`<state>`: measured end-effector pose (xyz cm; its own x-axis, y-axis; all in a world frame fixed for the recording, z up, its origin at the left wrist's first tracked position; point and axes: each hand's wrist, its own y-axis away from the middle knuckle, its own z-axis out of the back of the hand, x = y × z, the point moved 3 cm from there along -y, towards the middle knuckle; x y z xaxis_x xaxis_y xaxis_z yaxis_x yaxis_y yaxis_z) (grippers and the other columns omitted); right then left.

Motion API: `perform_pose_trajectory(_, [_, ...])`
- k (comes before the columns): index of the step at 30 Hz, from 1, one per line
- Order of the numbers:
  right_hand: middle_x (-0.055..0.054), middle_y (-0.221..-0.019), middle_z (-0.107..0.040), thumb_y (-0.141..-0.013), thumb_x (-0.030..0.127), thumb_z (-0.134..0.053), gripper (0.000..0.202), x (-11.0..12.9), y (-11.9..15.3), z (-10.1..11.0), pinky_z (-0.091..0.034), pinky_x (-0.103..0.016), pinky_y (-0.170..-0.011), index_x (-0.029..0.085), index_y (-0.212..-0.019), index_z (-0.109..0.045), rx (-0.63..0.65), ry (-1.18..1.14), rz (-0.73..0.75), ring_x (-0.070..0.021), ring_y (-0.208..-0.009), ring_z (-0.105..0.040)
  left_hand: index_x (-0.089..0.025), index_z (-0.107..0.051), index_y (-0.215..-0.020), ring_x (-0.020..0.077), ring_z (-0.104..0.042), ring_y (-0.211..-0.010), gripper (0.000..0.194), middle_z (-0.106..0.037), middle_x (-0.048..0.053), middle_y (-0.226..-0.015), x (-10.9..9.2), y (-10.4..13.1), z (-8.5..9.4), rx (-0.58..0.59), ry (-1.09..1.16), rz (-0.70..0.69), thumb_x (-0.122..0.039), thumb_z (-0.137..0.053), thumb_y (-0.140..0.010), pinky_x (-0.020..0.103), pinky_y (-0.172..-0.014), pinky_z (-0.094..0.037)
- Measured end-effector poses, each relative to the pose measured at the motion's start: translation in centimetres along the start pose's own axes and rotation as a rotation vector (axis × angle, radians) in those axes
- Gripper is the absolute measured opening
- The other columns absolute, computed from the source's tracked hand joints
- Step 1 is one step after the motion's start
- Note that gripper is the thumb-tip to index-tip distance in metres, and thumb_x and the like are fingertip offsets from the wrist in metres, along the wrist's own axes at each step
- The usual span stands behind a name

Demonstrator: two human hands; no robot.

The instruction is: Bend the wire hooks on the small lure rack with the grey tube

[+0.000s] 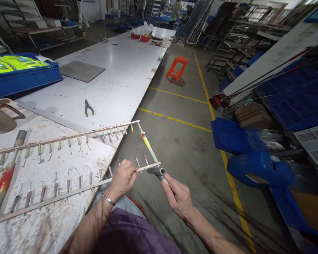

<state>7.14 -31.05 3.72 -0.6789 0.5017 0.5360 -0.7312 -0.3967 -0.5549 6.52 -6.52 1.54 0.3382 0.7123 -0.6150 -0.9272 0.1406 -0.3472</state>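
Note:
A long wooden frame (69,195) lies partly on the stained white board, its right end jutting past the edge. Small pegs with wire hooks line both of its rails. A crossbar painted yellow and red (148,146) joins the rails at the right end. My left hand (122,180), with a metal bracelet at the wrist, is closed on the near rail. My right hand (177,195) grips a grey tool with a dark tubular head (156,171), close to the frame's near right corner. Fingers partly hide the tool's handle.
Pliers (88,108) and a grey mat (82,71) lie on the white table (122,70). A blue crate (23,79) and a jug (2,116) are at left. An orange stool (177,67) and blue containers (259,169) stand on the floor at right.

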Motion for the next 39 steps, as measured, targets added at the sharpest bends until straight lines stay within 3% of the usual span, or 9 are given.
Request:
perform_pose_trajectory(3, [-0.005, -0.083, -0.079, -0.106, 0.019, -0.053, 0.043, -0.3, -0.1, 0.2, -0.059, -0.026, -0.057, 0.018, -0.146, -0.069, -0.043, 0.016, -0.018, -0.0168, -0.056, -0.068, -0.020, -0.075, -0.092, 0.0221, -0.060, -0.087, 0.026, -0.061, 0.004, -0.082, 0.0, -0.1, 0.0, 0.004, 0.005, 0.019, -0.006, -0.053, -0.095, 0.033, -0.078, -0.053])
perform_pose_trajectory(6, [-0.003, -0.070, -0.077, -0.107, 0.026, -0.054, 0.036, -0.8, 0.0, -0.5, -0.056, -0.021, -0.054, 0.021, -0.133, -0.079, 0.150, 0.097, -0.047, -0.0156, -0.053, -0.069, -0.021, -0.075, -0.092, 0.0220, -0.060, -0.087, 0.027, -0.062, 0.004, -0.082, -0.1, -0.1, 0.0, 0.020, -0.001, 0.031, -0.005, -0.053, -0.094, 0.033, -0.078, -0.053])
perform_pose_trajectory(8, [-0.004, -0.076, -0.081, -0.108, 0.027, -0.052, 0.036, -0.9, 0.0, -0.5, -0.058, -0.020, -0.058, 0.023, -0.132, -0.079, 0.214, 0.116, -0.068, -0.0162, -0.060, -0.074, -0.021, -0.075, -0.093, 0.0219, -0.060, -0.088, 0.027, -0.062, 0.004, -0.082, 0.0, -0.1, 0.0, 0.027, 0.002, 0.033, -0.005, -0.053, -0.093, 0.033, -0.077, -0.053])
perform_pose_trajectory(10, [-0.007, -0.087, -0.084, -0.108, 0.025, -0.052, 0.038, -0.6, -0.4, 0.3, -0.061, -0.023, -0.063, 0.022, -0.138, -0.076, 0.126, 0.078, -0.076, -0.0175, -0.066, -0.076, -0.021, -0.075, -0.094, 0.0219, -0.060, -0.087, 0.027, -0.062, 0.004, -0.083, 0.0, -0.1, 0.0, 0.029, 0.003, 0.032, -0.005, -0.053, -0.093, 0.033, -0.078, -0.053])
perform_pose_trajectory(14, [-0.003, -0.076, -0.076, -0.106, 0.019, -0.055, 0.041, 0.0, -1.0, 1.4, -0.056, -0.025, -0.055, 0.018, -0.145, -0.071, -0.038, 0.023, 0.008, -0.0160, -0.054, -0.066, -0.021, -0.074, -0.093, 0.0217, -0.060, -0.086, 0.027, -0.061, 0.003, -0.082, -0.1, -0.2, 0.1, 0.034, 0.005, 0.035, -0.006, -0.052, -0.095, 0.033, -0.078, -0.052])
perform_pose_trajectory(20, [-0.001, -0.064, -0.071, -0.109, 0.024, -0.053, 0.036, -0.9, -0.5, -0.3, -0.050, -0.019, -0.051, 0.017, -0.133, -0.079, 0.230, 0.106, 0.035, -0.0128, -0.051, -0.066, -0.021, -0.075, -0.094, 0.0218, -0.061, -0.087, 0.027, -0.062, 0.004, -0.083, -0.2, -0.2, 0.2, 0.016, 0.011, 0.022, -0.005, -0.053, -0.094, 0.032, -0.078, -0.053])
perform_pose_trajectory(26, [-0.004, -0.080, -0.079, -0.106, 0.020, -0.055, 0.039, -0.5, -1.1, 1.2, -0.057, -0.024, -0.055, 0.017, -0.140, -0.073, 0.000, -0.009, -0.015, -0.0150, -0.055, -0.067, -0.021, -0.075, -0.094, 0.0221, -0.061, -0.087, 0.027, -0.061, 0.003, -0.081, 0.0, -0.2, 0.1, 0.019, 0.024, 0.035, -0.006, -0.052, -0.095, 0.033, -0.077, -0.053])
perform_pose_trajectory(32, [-0.004, -0.075, -0.080, -0.108, 0.029, -0.051, 0.038, -2.1, 0.7, -1.5, -0.057, -0.021, -0.058, 0.020, -0.132, -0.079, 0.253, 0.083, -0.070, -0.0161, -0.059, -0.074, -0.021, -0.076, -0.095, 0.0220, -0.064, -0.087, 0.027, -0.066, 0.004, -0.082, 0.1, -0.3, 0.2, -0.025, 0.033, 0.027, -0.010, -0.052, -0.097, 0.033, -0.077, -0.055])
perform_pose_trajectory(39, [-0.006, -0.087, -0.086, -0.107, 0.030, -0.050, 0.037, -2.5, 1.7, -3.1, -0.064, -0.027, -0.061, 0.025, -0.132, -0.078, 0.238, 0.001, -0.136, -0.0209, -0.065, -0.080, -0.020, -0.074, -0.107, 0.0225, -0.074, -0.092, 0.024, -0.078, 0.007, -0.096, 1.1, -0.6, 0.6, -0.094, 0.078, 0.132, -0.017, -0.051, -0.103, 0.036, -0.085, -0.061])
